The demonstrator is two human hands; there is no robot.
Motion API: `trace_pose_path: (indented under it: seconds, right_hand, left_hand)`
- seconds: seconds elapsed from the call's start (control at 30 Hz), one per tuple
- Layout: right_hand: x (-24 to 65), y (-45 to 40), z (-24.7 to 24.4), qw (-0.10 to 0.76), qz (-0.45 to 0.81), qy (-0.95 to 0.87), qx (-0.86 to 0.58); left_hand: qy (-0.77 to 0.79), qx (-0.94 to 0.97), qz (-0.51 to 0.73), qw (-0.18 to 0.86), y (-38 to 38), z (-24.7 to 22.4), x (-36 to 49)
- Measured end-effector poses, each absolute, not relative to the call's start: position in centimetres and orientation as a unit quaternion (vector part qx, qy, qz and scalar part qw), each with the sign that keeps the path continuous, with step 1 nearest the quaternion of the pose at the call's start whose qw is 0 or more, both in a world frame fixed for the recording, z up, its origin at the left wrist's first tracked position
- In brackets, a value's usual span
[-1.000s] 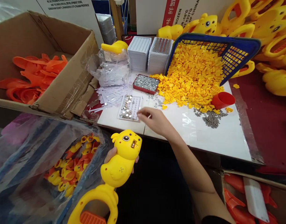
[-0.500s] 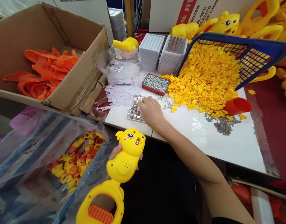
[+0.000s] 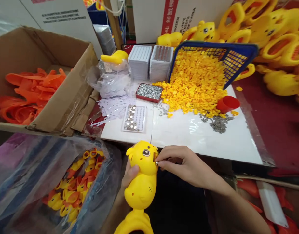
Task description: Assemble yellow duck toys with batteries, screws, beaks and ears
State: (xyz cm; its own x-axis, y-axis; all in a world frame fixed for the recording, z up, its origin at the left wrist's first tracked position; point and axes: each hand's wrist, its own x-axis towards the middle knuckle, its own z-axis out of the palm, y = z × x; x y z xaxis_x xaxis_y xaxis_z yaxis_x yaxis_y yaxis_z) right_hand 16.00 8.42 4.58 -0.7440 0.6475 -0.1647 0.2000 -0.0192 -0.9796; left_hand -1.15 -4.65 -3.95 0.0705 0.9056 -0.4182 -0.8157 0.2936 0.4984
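A yellow plastic duck toy (image 3: pixel 141 187) with a ring handle leans in the grip of my left hand (image 3: pixel 129 174), thumb across its neck. The toy's square opening (image 3: pixel 155 156) faces right. At that opening, my right hand (image 3: pixel 182 164) pinches a small silver button cell (image 3: pixel 157 163) between thumb and forefinger. Beyond the toy, a clear tray (image 3: pixel 134 118) on the white tabletop has button cells in its left part and bare dimples on the right. A red tray of small metal screws (image 3: pixel 149 92) lies behind it.
A blue basket (image 3: pixel 239 60) spills small yellow parts (image 3: pixel 197 87) beside a red cup (image 3: pixel 227 104) and loose screws (image 3: pixel 219 123). White strips (image 3: pixel 114 107) lie left. A cardboard box (image 3: pixel 61 97) holds orange parts; a lined bin (image 3: pixel 100 182) holds duck pieces. Stacked trays (image 3: pixel 139 61) stand behind.
My right hand has left the button-cell tray and come down to the toy's opening with a button cell. The toy is turned more upright, and the view has shifted right.
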Motion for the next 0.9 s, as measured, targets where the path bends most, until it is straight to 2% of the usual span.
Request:
trace_pose_path:
  seconds: [0.1, 0.23, 0.4, 0.6, 0.73, 0.9]
  right_hand:
    - [17.1, 8.6, 4.7, 0.158, 0.698, -0.620, -0.321]
    - [18.2, 8.4, 4.7, 0.155, 0.750, -0.556, -0.323]
    - [19.3, 8.1, 4.3, 0.149, 0.796, -0.479, -0.339]
    - [20.2, 7.7, 3.8, 0.169, 0.820, -0.427, -0.343]
    - [20.8, 7.7, 3.5, 0.159, 0.801, -0.462, -0.346]
    - [21.3, 8.4, 3.4, 0.165, 0.689, -0.606, -0.363]
  left_hand:
    - [0.389, 0.089, 0.642, 0.654, -4.1, -3.3, 0.4]
    - [0.426, 0.107, 0.641, 0.630, -3.7, -2.2, 1.4]
    - [0.452, 0.078, 0.596, 0.660, -3.4, -0.9, 2.0]
    - [0.454, 0.096, 0.602, 0.650, -2.9, -0.5, 3.2]
    - [0.478, 0.134, 0.584, 0.642, -2.8, -0.1, 3.3]
    - [0.519, 0.193, 0.550, 0.625, -2.3, 0.4, 3.3]
